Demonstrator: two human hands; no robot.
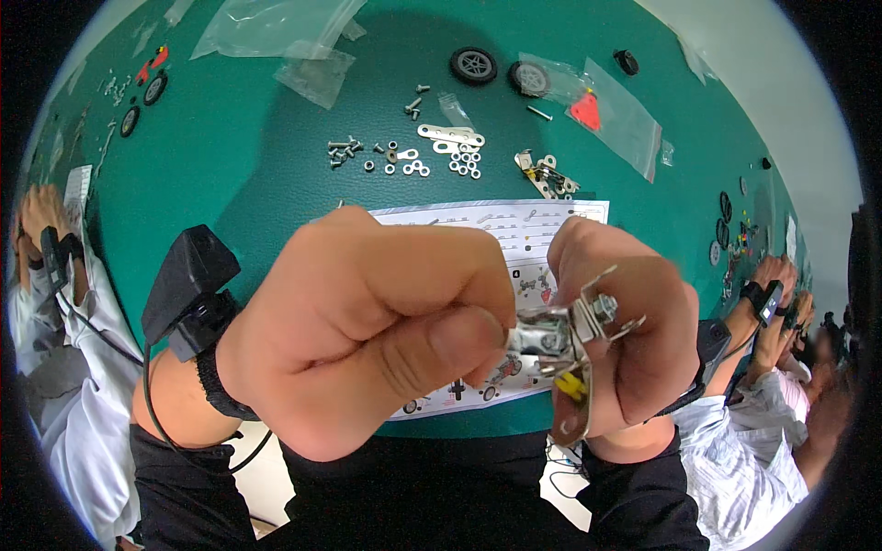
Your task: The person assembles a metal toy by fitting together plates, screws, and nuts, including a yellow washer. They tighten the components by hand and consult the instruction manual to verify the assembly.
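Observation:
In front of me, my right hand [634, 321] is closed around a small metal bracket assembly [581, 354]. Bent silver plates, a bolt with a nut and a yellow piece [571, 386] show on it. My left hand [377, 331] comes up against its left side, thumb and curled fingers pinched together. A shiny metal end shows at the left thumb tip, touching the assembly; the rest of what those fingers grip is hidden. Beneath both hands lies a printed instruction sheet [441, 401] with parts drawings, partly covered by them.
On the green table [276, 174], beyond the sheet, lie screws [345, 147], nuts [415, 169], perforated metal strips [450, 136] and another metal assembly [546, 173]. Farther back are black wheels [473, 65], clear bags [266, 28] and a red piece [585, 110]. Other people work at both sides.

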